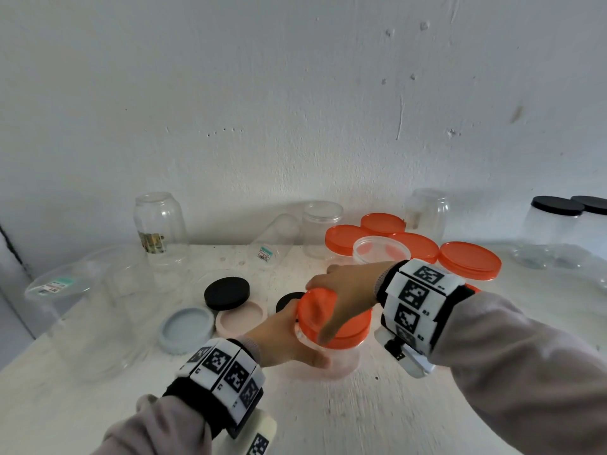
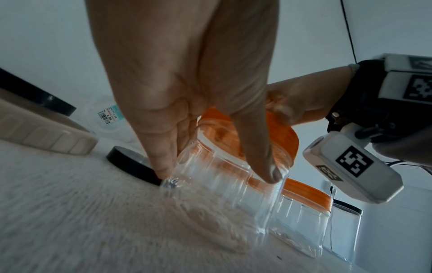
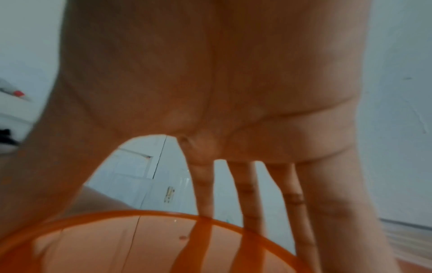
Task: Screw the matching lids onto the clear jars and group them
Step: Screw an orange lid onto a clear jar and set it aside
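A short clear jar (image 1: pixel 331 359) stands on the white table (image 1: pixel 328 415) near the front middle, tilted slightly. An orange lid (image 1: pixel 331 315) sits on its mouth. My left hand (image 1: pixel 282 339) grips the jar's wall (image 2: pixel 222 184) from the left, thumb and fingers curled round it. My right hand (image 1: pixel 345 290) reaches over from the right and grips the orange lid (image 3: pixel 140 243) by its rim, fingers (image 3: pixel 205 194) spread down the far side. The jar's threads are hidden under the lid.
Several orange-lidded jars (image 1: pixel 469 259) and one open short jar (image 1: pixel 381 252) stand behind. Black lids (image 1: pixel 226 293), a grey lid (image 1: pixel 187 328) and a pink lid (image 1: pixel 241 318) lie to the left. Tall clear jars (image 1: pixel 159 224) line the wall; black-lidded jars (image 1: pixel 555 224) stand far right.
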